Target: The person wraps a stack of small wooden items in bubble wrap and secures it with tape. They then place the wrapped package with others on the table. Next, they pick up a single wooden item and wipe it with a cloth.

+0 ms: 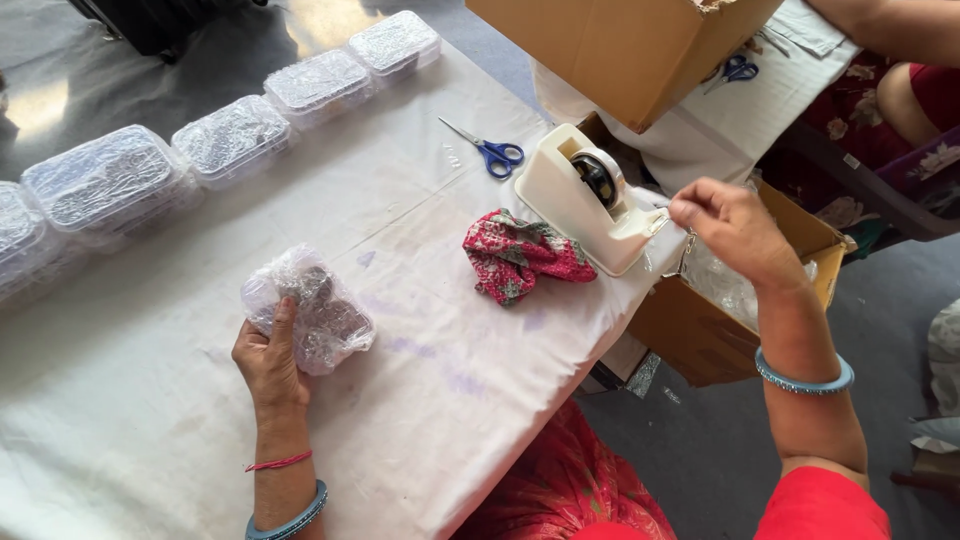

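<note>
The left hand (268, 355) wraps its fingers around a lumpy bundle swathed in crinkled clear bubble wrap (310, 310), thumb laid up its near side, pressing it onto the white cloth-covered table (420, 400) at the near left. The right hand (735, 228) pinches thumb and forefinger together at the cutter end of a cream plastic tape dispenser (585, 200); whether tape lies between them is too fine to tell. A crumpled red patterned cloth (520, 257) lies just left of the dispenser.
</note>
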